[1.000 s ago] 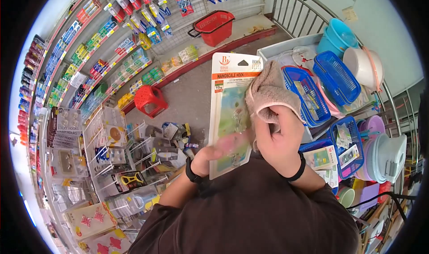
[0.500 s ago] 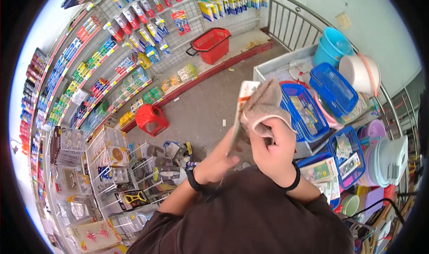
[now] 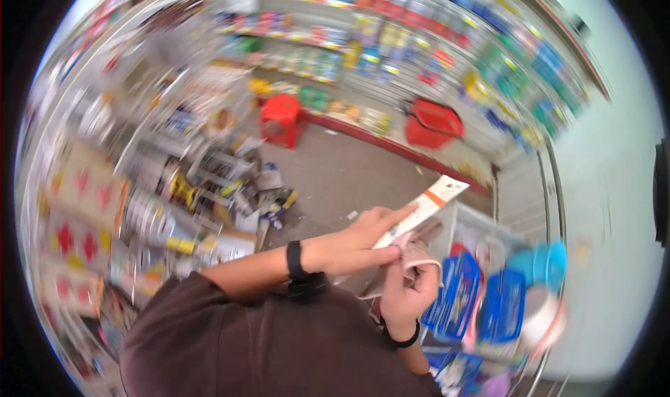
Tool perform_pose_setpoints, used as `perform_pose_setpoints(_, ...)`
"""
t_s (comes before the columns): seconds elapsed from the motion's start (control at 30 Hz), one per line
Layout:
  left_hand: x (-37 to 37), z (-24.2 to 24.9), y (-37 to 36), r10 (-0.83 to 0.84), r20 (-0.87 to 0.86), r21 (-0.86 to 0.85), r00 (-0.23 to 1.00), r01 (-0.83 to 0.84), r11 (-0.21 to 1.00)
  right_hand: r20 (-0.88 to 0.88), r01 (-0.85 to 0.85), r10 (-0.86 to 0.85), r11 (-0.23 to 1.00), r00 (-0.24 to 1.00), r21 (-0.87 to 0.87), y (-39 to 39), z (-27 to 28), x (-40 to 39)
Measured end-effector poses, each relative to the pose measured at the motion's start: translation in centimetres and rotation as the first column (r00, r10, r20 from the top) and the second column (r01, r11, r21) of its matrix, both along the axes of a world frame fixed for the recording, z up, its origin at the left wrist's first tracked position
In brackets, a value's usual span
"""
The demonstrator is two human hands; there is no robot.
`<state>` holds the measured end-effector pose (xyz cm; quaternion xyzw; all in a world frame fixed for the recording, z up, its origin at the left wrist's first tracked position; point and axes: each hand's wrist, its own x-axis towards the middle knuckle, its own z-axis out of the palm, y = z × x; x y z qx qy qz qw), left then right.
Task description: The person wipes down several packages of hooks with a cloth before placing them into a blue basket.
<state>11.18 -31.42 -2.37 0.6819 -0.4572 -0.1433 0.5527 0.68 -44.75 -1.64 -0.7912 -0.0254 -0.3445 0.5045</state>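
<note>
My left hand (image 3: 352, 243) is closed on a flat white package (image 3: 447, 187) with an orange band, which slants up and to the right. My right hand (image 3: 408, 299) is wrapped in part by a pinkish-grey cloth (image 3: 422, 253), its fingers curled and gripping it. The cloth lies right against the underside of the package, close to my left fingertips. Both hands are in front of my chest, over the shop floor.
A red stool (image 3: 281, 121) and a red shopping basket (image 3: 434, 125) stand by the stocked shelves. Blue baskets (image 3: 504, 306) and a light-blue bucket (image 3: 548, 264) sit at the right. Racks of hanging goods (image 3: 188, 180) line the left.
The view has swung left and is blurred. The package has tipped from nearly upright to a slant toward the right. Both hands keep their hold on the package and cloth.
</note>
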Motion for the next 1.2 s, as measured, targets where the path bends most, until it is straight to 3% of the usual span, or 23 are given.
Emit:
perform_pose_setpoints(0.13,-1.5,-0.2,3.2,0.229,-0.092,0.033,0.969,-0.227,0.973,-0.061,-0.203,0.223,0.951,0.973,0.233,2.6,1.1,2.9)
perform_pose_setpoints(0.33,-3.0,0.5,8.3,0.579,-0.007,-0.054,0.816,-0.578,0.814,-0.030,-0.500,0.513,0.847,0.858,0.181,6.8,0.4,4.5)
perform_pose_setpoints(0.4,-3.7,0.6,9.4,0.764,-0.087,-0.263,0.640,-0.754,0.602,-0.054,-0.690,0.698,0.715,0.715,0.115,7.3,-0.9,4.9)
perform_pose_setpoints(0.47,-3.9,0.8,10.5,0.801,-0.147,-0.312,0.581,-0.795,0.520,-0.040,-0.729,0.739,0.670,0.672,0.139,9.0,-0.8,4.9)
perform_pose_setpoints(0.53,-4.2,0.9,11.4,0.807,-0.283,-0.385,0.519,-0.832,0.400,-0.031,-0.763,0.763,0.646,0.646,-0.002,9.7,-1.2,4.9)
perform_pose_setpoints(0.6,-4.7,1.4,11.7,0.697,-0.451,-0.531,0.558,-0.795,0.293,-0.023,-0.767,0.767,0.641,0.641,-0.029,10.5,-1.0,5.0)
perform_pose_setpoints(0.67,-4.4,0.1,12.1,0.553,-0.545,-0.664,0.630,-0.727,0.174,0.025,-0.743,0.793,0.581,0.609,-0.333,10.5,-0.4,5.2)
perform_pose_setpoints(0.7,-4.7,0.3,12.5,0.470,-0.576,-0.694,0.669,-0.704,0.153,0.037,-0.715,0.782,0.588,0.622,-0.378,10.9,-0.1,5.0)
perform_pose_setpoints(0.77,-5.6,1.1,12.6,0.267,-0.642,-0.722,0.718,-0.684,0.104,0.033,-0.709,0.783,0.580,0.621,-0.402,11.0,0.5,5.0)
perform_pose_setpoints(0.83,-6.0,1.6,13.1,0.064,-0.596,-0.792,0.800,-0.600,0.112,0.051,-0.691,0.785,0.573,0.618,-0.441,10.9,0.8,5.4)
perform_pose_setpoints(0.87,-6.2,2.0,13.1,0.062,-0.595,-0.794,0.801,-0.598,0.108,0.049,-0.691,0.786,0.570,0.617,-0.444,10.6,0.5,5.4)
perform_pose_setpoints(0.93,-6.6,2.8,13.1,-0.077,-0.697,-0.717,0.713,-0.696,0.043,-0.039,-0.678,0.689,0.698,0.723,-0.230,9.9,-0.9,5.2)
perform_pose_setpoints(0.97,-6.7,2.0,13.2,-0.100,-0.633,-0.774,0.767,-0.625,0.105,-0.129,-0.714,0.705,0.699,0.697,-0.033,9.6,-1.1,5.4)
perform_pose_setpoints(1.0,-7.0,1.8,12.9,-0.099,-0.637,-0.771,0.765,-0.629,0.101,-0.135,-0.717,0.707,0.697,0.694,-0.032,9.4,-1.4,5.8)
perform_pose_setpoints(1.07,-7.6,1.2,12.1,0.249,-0.630,-0.624,0.736,-0.670,0.401,-0.147,-0.745,0.736,0.667,0.661,-0.006,9.2,-1.9,6.6)
perform_pose_setpoints(1.1,-8.0,-0.7,11.4,0.398,-0.590,-0.511,0.702,-0.707,0.489,-0.141,-0.752,0.745,0.660,0.652,0.009,9.4,-1.6,6.7)
perform_pose_setpoints(1.13,-7.4,-1.2,11.2,0.510,-0.382,-0.484,0.771,-0.636,0.601,-0.142,-0.748,0.741,0.664,0.656,0.013,9.4,-1.6,6.7)
perform_pose_setpoints(1.2,-7.8,-1.3,10.5,0.612,-0.267,-0.361,0.745,-0.666,0.653,-0.182,-0.650,0.777,0.610,0.602,0.454,9.4,-1.9,7.1)
